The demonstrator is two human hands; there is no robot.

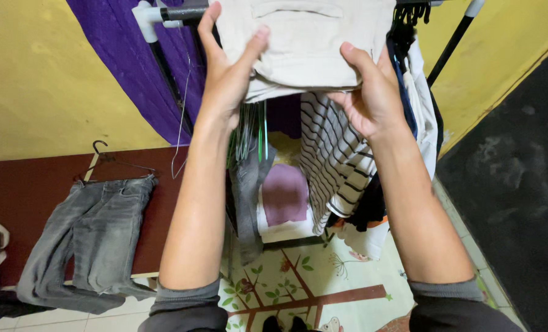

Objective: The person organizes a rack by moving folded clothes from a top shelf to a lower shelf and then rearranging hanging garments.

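Yellow walls behind; both the left hand (pixel 228 74) and right hand (pixel 372 92) grip beige pants (pixel 305 43) on the rack (pixel 163 12), top middle.

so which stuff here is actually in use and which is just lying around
In hand:
- left hand and right hand, gripping the beige garment
- clothes rail the garment hangs over

Lying about:
- grey jeans on a hanger, on the dark red bench
- striped shirt on the rail
- purple cloth
- tree-pattern mat
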